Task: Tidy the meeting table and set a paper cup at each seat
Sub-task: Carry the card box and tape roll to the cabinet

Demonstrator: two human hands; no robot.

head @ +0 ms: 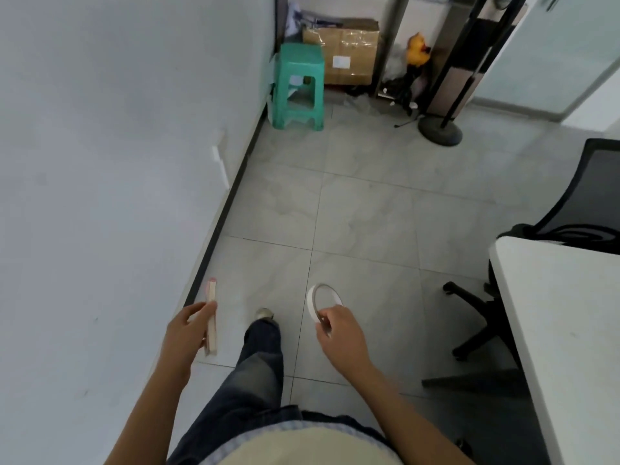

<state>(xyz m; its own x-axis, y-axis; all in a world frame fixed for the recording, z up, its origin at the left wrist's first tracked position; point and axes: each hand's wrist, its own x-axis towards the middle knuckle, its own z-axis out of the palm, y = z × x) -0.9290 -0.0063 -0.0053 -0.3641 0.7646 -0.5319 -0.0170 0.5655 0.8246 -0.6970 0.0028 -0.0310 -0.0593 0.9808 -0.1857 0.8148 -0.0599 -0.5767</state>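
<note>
Left hand (188,333) curled round a thin flat item (212,307), thumb on top. The item is edge-on and pokes forward past the fingers, with its rear end below the palm. Can't tell if it's a notebook or a card pack; pinkish tip.

Right hand (339,333) pinches a white tape roll (311,303) at its near rim; the ring stands up ahead of the knuckles, over the floor (362,213).

Both are held in the air, well apart from the white worktop (563,330), which is cut off at the right edge. The office chair (583,203) is partly hidden behind the worktop. Far corner blurry: green stool (298,85), cardboard box (349,52), yellow toy (417,50).
</note>
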